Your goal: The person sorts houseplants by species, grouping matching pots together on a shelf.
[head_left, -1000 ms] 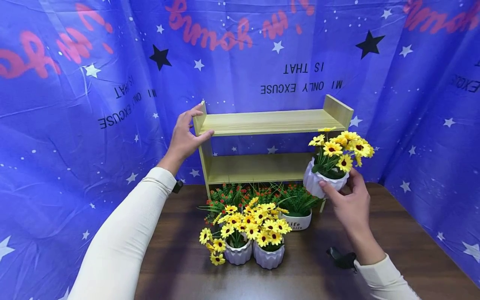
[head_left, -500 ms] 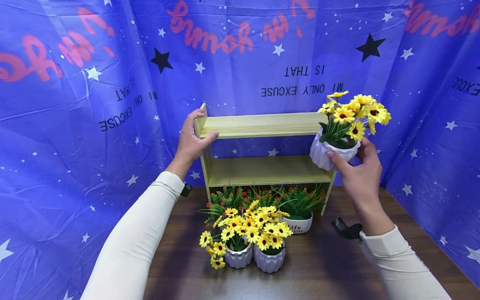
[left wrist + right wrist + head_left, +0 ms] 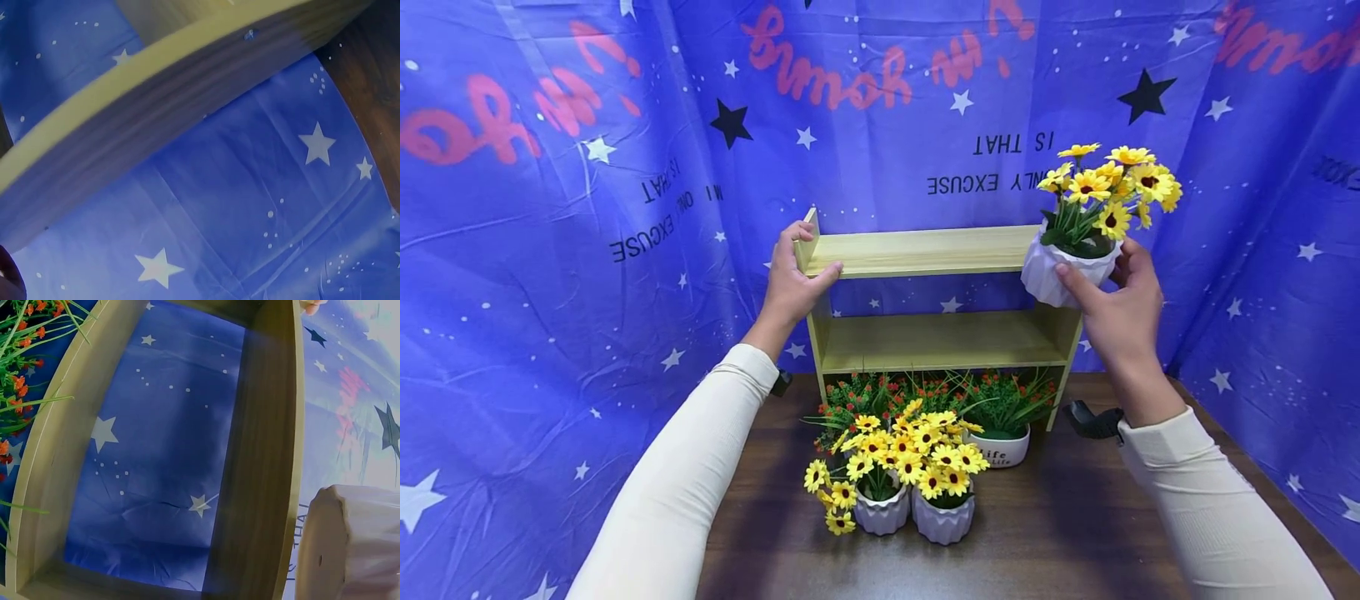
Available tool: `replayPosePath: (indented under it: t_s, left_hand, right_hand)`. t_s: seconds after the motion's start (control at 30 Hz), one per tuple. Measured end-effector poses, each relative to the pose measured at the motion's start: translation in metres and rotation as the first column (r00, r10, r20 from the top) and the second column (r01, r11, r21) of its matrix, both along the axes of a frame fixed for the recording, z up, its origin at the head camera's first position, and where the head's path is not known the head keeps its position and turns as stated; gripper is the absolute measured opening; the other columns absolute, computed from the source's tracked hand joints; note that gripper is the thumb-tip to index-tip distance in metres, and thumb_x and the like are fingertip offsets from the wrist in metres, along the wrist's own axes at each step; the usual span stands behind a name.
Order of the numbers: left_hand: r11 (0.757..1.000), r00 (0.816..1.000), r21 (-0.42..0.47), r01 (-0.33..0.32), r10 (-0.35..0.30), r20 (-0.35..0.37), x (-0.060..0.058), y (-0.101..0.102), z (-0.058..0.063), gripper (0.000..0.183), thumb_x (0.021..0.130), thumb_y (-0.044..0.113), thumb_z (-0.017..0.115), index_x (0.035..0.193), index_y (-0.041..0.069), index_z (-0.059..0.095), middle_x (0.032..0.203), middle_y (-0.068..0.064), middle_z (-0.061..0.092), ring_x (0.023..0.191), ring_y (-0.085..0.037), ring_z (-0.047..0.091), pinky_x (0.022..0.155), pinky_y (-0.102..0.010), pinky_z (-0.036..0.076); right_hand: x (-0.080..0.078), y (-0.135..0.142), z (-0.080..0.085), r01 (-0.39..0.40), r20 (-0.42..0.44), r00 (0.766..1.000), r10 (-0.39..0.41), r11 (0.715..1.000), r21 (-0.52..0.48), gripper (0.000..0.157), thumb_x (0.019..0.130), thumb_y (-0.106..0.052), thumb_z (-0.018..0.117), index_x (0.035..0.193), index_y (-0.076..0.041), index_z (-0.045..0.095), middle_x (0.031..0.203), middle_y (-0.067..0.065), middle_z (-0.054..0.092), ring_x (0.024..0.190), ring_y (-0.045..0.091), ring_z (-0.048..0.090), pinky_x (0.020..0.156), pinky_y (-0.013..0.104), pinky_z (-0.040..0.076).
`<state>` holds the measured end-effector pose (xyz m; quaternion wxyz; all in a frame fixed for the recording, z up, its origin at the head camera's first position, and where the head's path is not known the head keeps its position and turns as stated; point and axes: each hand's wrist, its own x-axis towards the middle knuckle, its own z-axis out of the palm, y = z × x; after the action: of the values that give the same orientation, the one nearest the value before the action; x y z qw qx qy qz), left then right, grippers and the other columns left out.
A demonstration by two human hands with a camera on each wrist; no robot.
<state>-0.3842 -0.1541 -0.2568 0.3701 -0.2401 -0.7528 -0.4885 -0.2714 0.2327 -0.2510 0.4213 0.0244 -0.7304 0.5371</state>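
A wooden two-tier shelf (image 3: 925,253) stands at the back of the table. My left hand (image 3: 792,282) grips its upper left side panel, the thumb lying by the front edge of the top board. In the left wrist view the side panel (image 3: 156,106) crosses the frame. My right hand (image 3: 1122,312) holds a white fluted pot of yellow artificial sunflowers (image 3: 1070,271), raised at the top board's right end and hiding the right side panel's top. From the right wrist, the pot's underside (image 3: 322,550) shows above the top board, apart from it.
Two more sunflower pots (image 3: 882,510) stand side by side in front of the shelf. Behind them, under the lower board, are red-flowered green plants (image 3: 857,400), one in a white lettered pot (image 3: 1003,450). A blue star-printed curtain (image 3: 880,150) surrounds the brown table (image 3: 1037,542).
My right hand has lifted the sunflower pot from beside the lower board up to the top board's right end. The left hand stays on the side panel; the view has shifted slightly.
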Motion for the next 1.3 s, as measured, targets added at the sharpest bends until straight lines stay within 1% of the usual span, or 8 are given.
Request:
replayPosePath:
  t_s: [0.2, 0.33, 0.47, 0.63, 0.83, 0.9, 1.03, 1.3]
  left_hand:
    - [0.997, 1.000, 0.070, -0.017, 0.017, -0.003, 0.001, 0.007, 0.000, 0.053, 0.073, 0.008, 0.081, 0.112, 0.004, 0.044, 0.137, -0.013, 0.051, 0.121, -0.025, 0.042, 0.102, -0.039, 0.033]
    - [0.997, 0.999, 0.072, -0.025, 0.024, 0.024, 0.002, 0.011, -0.001, 0.053, 0.074, 0.009, 0.081, 0.112, 0.006, 0.044, 0.136, -0.005, 0.051, 0.120, -0.023, 0.042, 0.101, -0.036, 0.033]
    - [0.997, 0.999, 0.060, -0.037, 0.035, 0.023, 0.000, 0.013, -0.002, 0.053, 0.074, 0.011, 0.081, 0.111, 0.008, 0.043, 0.137, -0.005, 0.050, 0.120, -0.023, 0.041, 0.101, -0.035, 0.033]
    - [0.995, 0.999, 0.086, -0.042, 0.041, 0.012, -0.001, 0.013, -0.002, 0.051, 0.074, 0.011, 0.079, 0.110, 0.008, 0.043, 0.137, -0.008, 0.051, 0.121, -0.023, 0.041, 0.102, -0.036, 0.032]
    - [0.993, 0.998, 0.104, -0.049, 0.046, 0.036, 0.001, 0.012, -0.001, 0.052, 0.074, 0.012, 0.080, 0.112, 0.008, 0.044, 0.136, -0.003, 0.051, 0.121, -0.021, 0.042, 0.103, -0.035, 0.033]
    - [0.993, 0.998, 0.106, -0.049, 0.045, 0.040, 0.001, 0.011, -0.001, 0.052, 0.075, 0.012, 0.079, 0.113, 0.008, 0.044, 0.136, -0.003, 0.051, 0.121, -0.021, 0.042, 0.103, -0.035, 0.033]
    - [0.992, 0.998, 0.113, -0.048, 0.044, 0.040, 0.000, 0.010, -0.002, 0.052, 0.074, 0.011, 0.079, 0.112, 0.008, 0.045, 0.137, -0.005, 0.051, 0.121, -0.021, 0.042, 0.103, -0.035, 0.033]
    - [0.993, 0.998, 0.108, -0.053, 0.050, 0.031, -0.001, 0.010, -0.003, 0.051, 0.074, 0.012, 0.080, 0.112, 0.007, 0.045, 0.137, -0.007, 0.051, 0.120, -0.022, 0.042, 0.103, -0.035, 0.033]
  right_hand:
    - [-0.009, -0.003, 0.004, -0.009, 0.045, 0.999, 0.009, 1.000, -0.007, 0.068, 0.082, -0.031, 0.081, 0.140, -0.013, 0.051, 0.126, 0.006, 0.060, 0.110, 0.015, 0.055, 0.081, 0.022, 0.047]
    - [-0.013, -0.001, 0.007, 0.007, 0.067, 0.998, -0.006, 1.000, -0.013, 0.067, 0.082, -0.031, 0.081, 0.139, -0.011, 0.052, 0.126, 0.007, 0.061, 0.107, 0.013, 0.056, 0.080, 0.021, 0.046]
    - [-0.014, 0.000, 0.013, 0.011, 0.110, 0.994, -0.012, 1.000, 0.012, 0.067, 0.084, -0.036, 0.078, 0.140, -0.011, 0.051, 0.128, 0.009, 0.061, 0.106, 0.014, 0.058, 0.081, 0.023, 0.047]
    - [-0.017, 0.001, 0.028, -0.012, 0.199, 0.980, -0.006, 0.996, 0.088, 0.074, 0.086, -0.044, 0.073, 0.145, -0.008, 0.046, 0.136, 0.013, 0.059, 0.113, 0.019, 0.056, 0.091, 0.030, 0.047]
    - [-0.029, 0.003, 0.043, -0.072, 0.281, 0.959, 0.029, 0.987, 0.144, 0.077, 0.089, -0.047, 0.068, 0.147, -0.003, 0.042, 0.136, 0.021, 0.056, 0.113, 0.025, 0.055, 0.091, 0.036, 0.047]
    - [-0.034, 0.003, 0.047, -0.086, 0.305, 0.952, 0.032, 0.983, 0.164, 0.079, 0.090, -0.049, 0.066, 0.146, 0.000, 0.041, 0.136, 0.023, 0.055, 0.113, 0.028, 0.054, 0.092, 0.039, 0.047]
    - [-0.040, 0.002, 0.052, -0.097, 0.347, 0.937, 0.027, 0.978, 0.186, 0.083, 0.090, -0.053, 0.064, 0.147, 0.001, 0.039, 0.138, 0.023, 0.052, 0.115, 0.032, 0.052, 0.095, 0.046, 0.045]
    - [-0.054, 0.002, 0.055, -0.117, 0.395, 0.919, 0.026, 0.971, 0.207, 0.089, 0.089, -0.059, 0.061, 0.148, 0.002, 0.035, 0.141, 0.023, 0.049, 0.120, 0.034, 0.049, 0.098, 0.048, 0.043]
